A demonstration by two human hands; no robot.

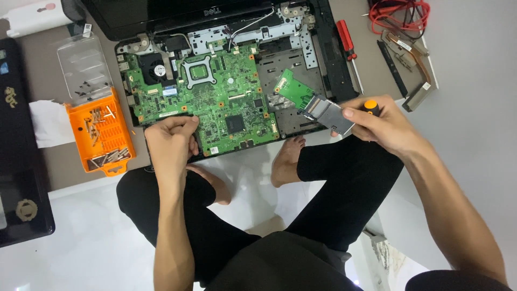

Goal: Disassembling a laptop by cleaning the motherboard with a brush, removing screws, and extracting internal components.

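I see the right hand (385, 125) gripping a small daughterboard (318, 105) plus screwdriver (370, 105), right of the motherboard (207, 94). Left hand (171, 141) clenched at its front edge, probably empty. Board looks light, stiff, fragile; hold by edges.

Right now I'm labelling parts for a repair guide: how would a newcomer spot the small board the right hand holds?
Start at the opened laptop base with its large green motherboard. Just right of that, over the bare dark tray, the right hand lifts a small daughterboard. Unlike the big board, it is a narrow green strip ending in a silvery metal cage.
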